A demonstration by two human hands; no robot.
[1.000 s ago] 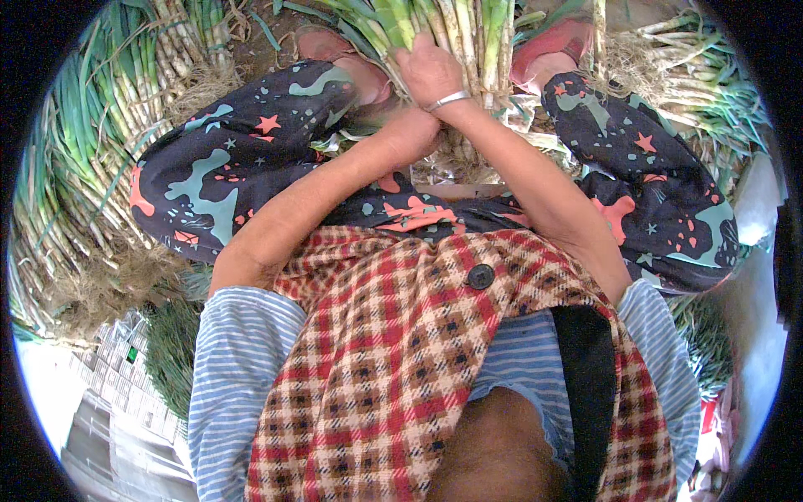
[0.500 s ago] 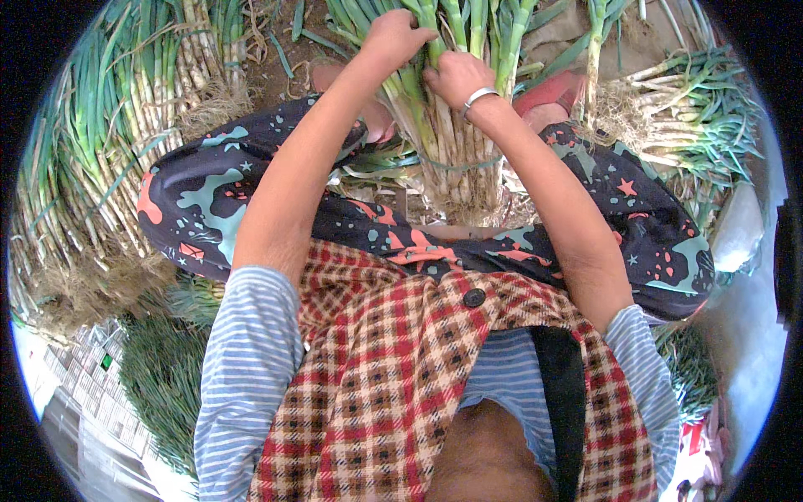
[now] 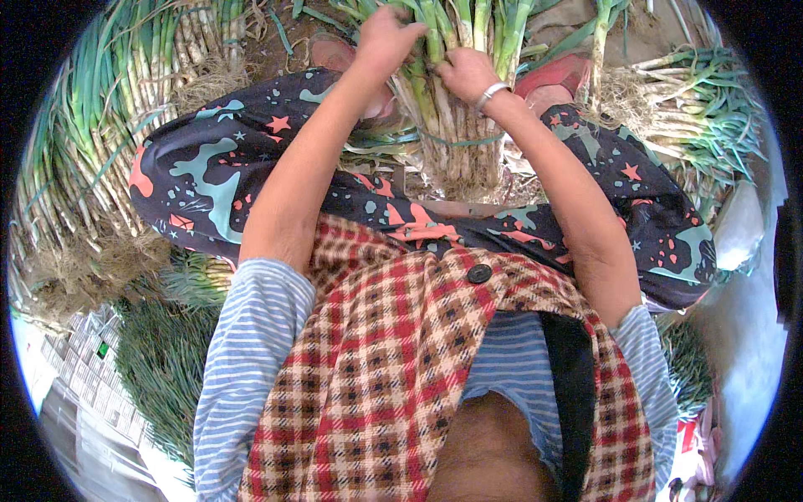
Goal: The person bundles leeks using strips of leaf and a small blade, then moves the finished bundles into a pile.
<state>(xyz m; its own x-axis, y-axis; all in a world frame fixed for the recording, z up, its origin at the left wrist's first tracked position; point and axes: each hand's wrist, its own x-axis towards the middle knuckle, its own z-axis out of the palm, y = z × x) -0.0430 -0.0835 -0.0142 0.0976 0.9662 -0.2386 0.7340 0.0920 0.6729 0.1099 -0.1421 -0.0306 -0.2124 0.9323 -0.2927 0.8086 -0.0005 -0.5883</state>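
A bunch of green onions (image 3: 460, 125) stands roots down between my legs, with a thin green band round its lower white stalks. My left hand (image 3: 387, 43) is at the upper left of the bunch. Its fingers curl behind the green leaves and are partly hidden, while the thumb points right across the front. My right hand (image 3: 470, 72), with a silver bracelet (image 3: 492, 94) at the wrist, presses against the front of the stalks, fingertips bent in. Whether either hand also pinches a thin tie does not show.
Many green onions (image 3: 100, 159) lie in a large row at the left, roots toward me. Another heap (image 3: 686, 117) is at the right, beside a white bag (image 3: 740, 227). A dark green leafy pile (image 3: 163, 368) sits at the lower left. My red shoes (image 3: 556, 77) flank the bunch.
My left hand has shifted slightly left, with its thumb drawn back from the leaves. The right hand has moved a little right. The bunch stays upright in place.
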